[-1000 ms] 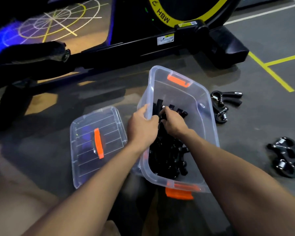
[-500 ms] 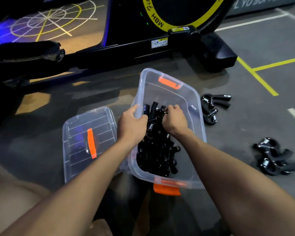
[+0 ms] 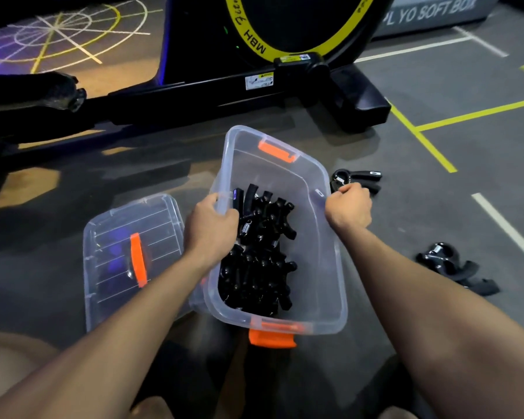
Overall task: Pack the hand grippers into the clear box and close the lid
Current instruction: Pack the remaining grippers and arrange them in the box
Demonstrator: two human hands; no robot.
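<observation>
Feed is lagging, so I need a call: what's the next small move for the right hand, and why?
Probably grasp and lift the hand grippers beside the clear box, then drop them in. The right hand is curled over them outside the wall; the left hand holds the rim.

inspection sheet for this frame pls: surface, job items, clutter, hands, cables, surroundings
Surface: grey floor with yellow and white lines.
Job's things: clear box open, black hand grippers piled inside; lid lies off, left of the box; loose grippers beside the box, another loose pile farther right.
Clutter: nothing seen.
Hands: left hand grips the box's left rim; right hand curled at the loose grippers, grasp unclear.
Cables: nothing seen.
Surroundings: black exercise machine behind the box.
</observation>
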